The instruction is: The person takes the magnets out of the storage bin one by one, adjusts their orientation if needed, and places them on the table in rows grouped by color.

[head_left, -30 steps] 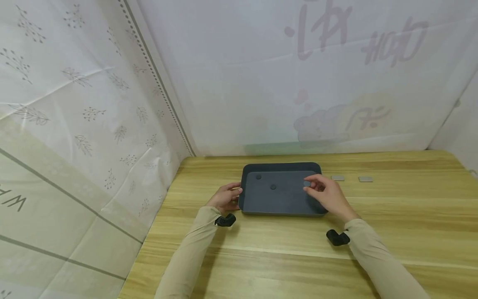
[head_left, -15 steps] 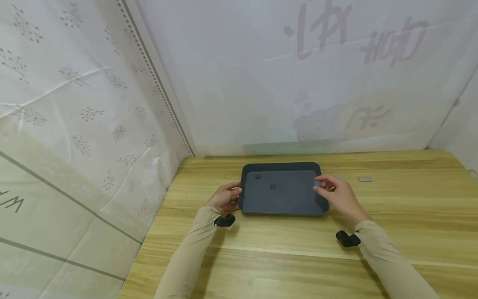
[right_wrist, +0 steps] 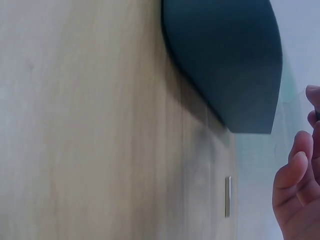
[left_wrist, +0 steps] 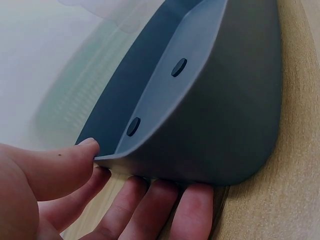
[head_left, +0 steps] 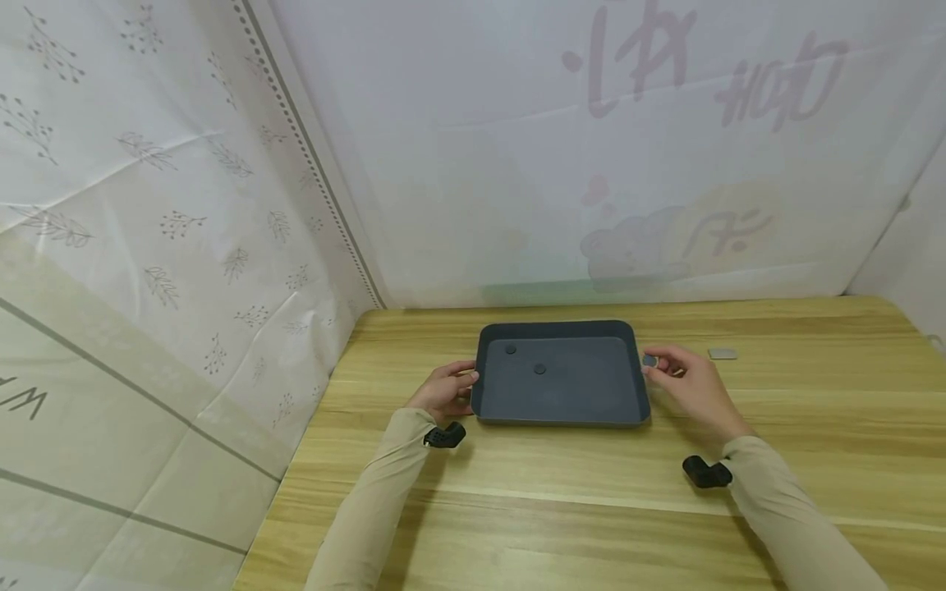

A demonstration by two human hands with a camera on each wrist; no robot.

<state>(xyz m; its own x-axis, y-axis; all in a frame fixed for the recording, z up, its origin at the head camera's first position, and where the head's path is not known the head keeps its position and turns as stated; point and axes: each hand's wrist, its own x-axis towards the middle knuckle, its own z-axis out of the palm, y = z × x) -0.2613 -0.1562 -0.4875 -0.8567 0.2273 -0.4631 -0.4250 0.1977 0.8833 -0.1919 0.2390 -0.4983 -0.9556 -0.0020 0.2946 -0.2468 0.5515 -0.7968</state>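
Just outside tray (head_left: pixel 562 330) rim, disc (head_left: pixel 649 361) in right hand (head_left: pixel 691 386).

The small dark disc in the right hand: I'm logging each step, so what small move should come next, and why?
Probably lower the disc onto the wooden table beside the square metal piece. The right hand pinches it just outside the grey tray, and the left hand grips the tray's left edge.
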